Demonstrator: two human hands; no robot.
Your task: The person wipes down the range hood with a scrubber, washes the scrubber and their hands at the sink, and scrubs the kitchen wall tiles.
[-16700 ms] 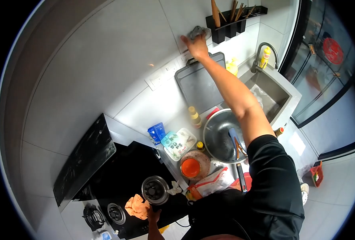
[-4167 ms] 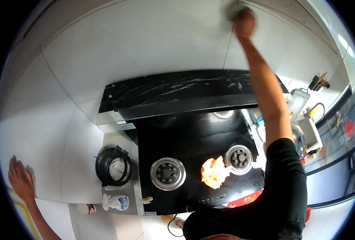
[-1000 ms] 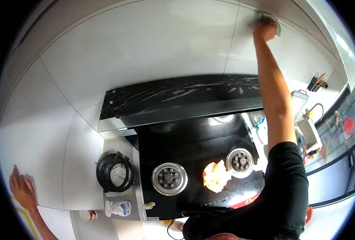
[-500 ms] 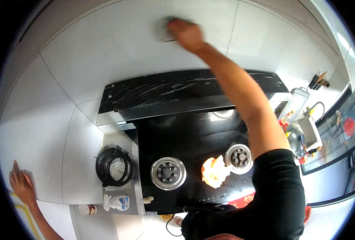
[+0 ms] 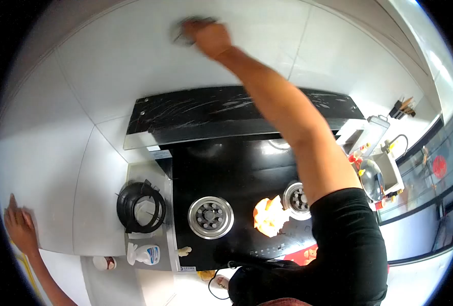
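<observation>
High on the white tiled wall [image 5: 129,56], my right hand [image 5: 211,40] is closed over a grey cloth-like piece [image 5: 180,33], which is pressed against the tiles. Motion blurs its edges, so its exact kind is unclear. Far to the left, my left hand [image 5: 21,227] lies on the white panel [image 5: 53,204], fingers stretched out, holding nothing. Below my right arm is the black gas stove [image 5: 221,168], with a round burner [image 5: 210,218] and a second burner [image 5: 297,201] partly behind the arm. A crumpled orange-yellow cloth [image 5: 270,216] rests between them.
A black marbled ledge [image 5: 196,115] juts out behind the stove. Black pot supports [image 5: 141,208], a spray bottle [image 5: 146,254] and a jar [image 5: 104,263] stand at left. On the right are a wok [image 5: 372,179], a sink [image 5: 391,171] and a knife holder [image 5: 402,109].
My right hand has slid left along the wall with the grey cloth-like piece. My left hand stays on the panel. The whole view has shifted slightly.
</observation>
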